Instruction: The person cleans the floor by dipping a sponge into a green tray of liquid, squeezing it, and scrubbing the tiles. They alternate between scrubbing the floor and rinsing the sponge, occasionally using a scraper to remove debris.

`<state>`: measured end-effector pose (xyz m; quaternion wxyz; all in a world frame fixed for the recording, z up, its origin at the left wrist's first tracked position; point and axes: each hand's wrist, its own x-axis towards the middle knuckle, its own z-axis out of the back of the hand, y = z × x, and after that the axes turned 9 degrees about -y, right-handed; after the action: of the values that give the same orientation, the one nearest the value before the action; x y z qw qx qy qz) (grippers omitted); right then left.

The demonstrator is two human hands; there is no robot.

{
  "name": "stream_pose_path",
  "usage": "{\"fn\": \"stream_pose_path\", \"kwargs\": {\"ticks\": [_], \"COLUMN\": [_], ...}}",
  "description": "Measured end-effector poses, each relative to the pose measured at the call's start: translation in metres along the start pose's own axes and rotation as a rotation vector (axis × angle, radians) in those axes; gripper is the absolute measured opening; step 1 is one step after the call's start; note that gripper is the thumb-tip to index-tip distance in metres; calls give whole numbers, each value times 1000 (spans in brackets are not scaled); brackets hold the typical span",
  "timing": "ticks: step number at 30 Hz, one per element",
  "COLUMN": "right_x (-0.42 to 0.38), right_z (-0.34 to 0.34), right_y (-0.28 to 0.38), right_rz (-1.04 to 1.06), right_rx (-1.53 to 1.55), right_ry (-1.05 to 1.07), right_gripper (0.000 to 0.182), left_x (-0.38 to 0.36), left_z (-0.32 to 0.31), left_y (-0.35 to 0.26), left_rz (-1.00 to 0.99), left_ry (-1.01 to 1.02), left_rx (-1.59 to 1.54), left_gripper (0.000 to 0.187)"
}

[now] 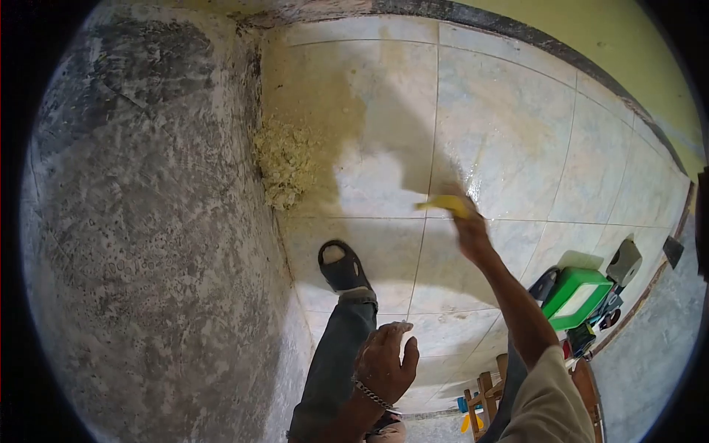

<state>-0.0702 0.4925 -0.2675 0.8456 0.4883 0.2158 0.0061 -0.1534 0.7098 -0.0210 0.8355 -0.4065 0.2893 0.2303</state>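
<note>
My right hand (473,235), smeared by motion, is closed on a yellow tool (444,204) low over the pale tiled floor (502,133). The tool's kind is too blurred to make out. Wet, shiny patches lie on the tiles just beyond it. My left hand (386,362) holds nothing above my left leg, thumb apart from the fingers, with whitish residue on the fingertips and a chain bracelet (373,395) at the wrist. A heap of pale, crumbly wet debris (286,164) rests against the base of the grey wall, with a brownish wet film around it.
The rough grey wall (162,244) rises along the left. My dark sandal (343,266) stands on the tiles near it. At the right lie a green box (580,299) with a pale top, small tools and a grey piece (625,263). Wooden furniture (487,395) is at the bottom.
</note>
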Motion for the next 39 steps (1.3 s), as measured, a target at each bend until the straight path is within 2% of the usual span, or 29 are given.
{"fn": "stream_pose_path", "kwargs": {"ticks": [1, 2, 4, 6, 9, 10, 11, 12, 14, 16, 18, 20, 22, 24, 26, 27, 28, 31, 33, 34, 35, 36, 37, 38, 39], "right_x": [-41, -69, -98, -88, -20, 4, 50, 86, 133, 144, 153, 162, 185, 206, 225, 235, 234, 211, 196, 190, 185, 182, 182, 183, 200], "right_z": [16, 46, 107, 154, 184, 194, 158, 116, 38, -22, -88, -145, -186, -211, -216, -225, -197, -106, -40, -10, 19, 62, 86, 111, 123], "right_y": [-34, -47, -81, -131, -232, -301, -262, -230, -167, -88, -13, 33, 82, 115, 138, 129, 142, 135, 108, 88, 75, 21, 0, -31, -68], "right_rz": [-330, -454, -511, -531, -494, -406, -538, -575, -441, -171, 24, 261, 327, 376, 288, 309, -58, -334, -410, -336, -298, -312, -199, 432, 232], "right_rx": [406, 462, 310, 179, 1, 25, -451, -672, -809, -966, -847, -609, -587, -478, -217, -245, 64, 735, 833, 858, 771, 667, 578, -37, -117], "right_ry": [-247, -418, -654, -805, -839, -619, -975, -1109, -1200, -880, -764, -542, -260, -259, -194, -321, -132, -114, -172, -250, -379, -329, -456, -484, -598], "right_gripper": [31, 33, 37, 43, 51, 54, 55, 57, 62, 64, 63, 70, 64, 59, 51, 43, 42, 44, 50, 50, 51, 52, 52, 50, 58], "left_x": [1, 2, 3, 4, 5, 5, 5, 4, 2, 2, 0, 0, -4, -5, -7, -7, -6, -3, 2, 3, 5, 7, 8, 9, 9], "left_z": [0, 1, 0, 1, 2, 3, 3, 2, -2, -1, -1, -3, -6, -8, -10, -11, -12, -8, -4, -1, 2, 5, 9, 12, 14], "left_y": [-1, -1, -1, -1, -4, -4, -4, -4, -3, -3, -5, -7, -4, -1, 0, 0, 0, -3, -3, -2, -1, 0, 1, 1, 3], "left_rz": [2, 3, 7, 13, 23, 28, 34, 39, 35, 37, 56, 71, 43, 28, 8, 5, -3, 1, 14, 25, 36, 38, 47, 55, 58], "left_ry": [6, 16, 29, 31, 43, 39, 39, 46, 59, 55, 66, 62, 60, 46, 32, 22, 9, -1, 8, 8, 7, 1, -4, -8, -4], "left_rx": [-6, -9, -9, -13, -20, -19, -27, -38, -48, -48, -48, -54, -25, -5, 1, -21, -44, -59, -68, -81, -92, -94, -98, -100, -112], "left_gripper": [22, 22, 22, 22, 22, 22, 22, 23, 23, 24, 24, 25, 25, 25, 25, 25, 26, 25, 25, 24, 24, 24, 24, 25, 24]}}
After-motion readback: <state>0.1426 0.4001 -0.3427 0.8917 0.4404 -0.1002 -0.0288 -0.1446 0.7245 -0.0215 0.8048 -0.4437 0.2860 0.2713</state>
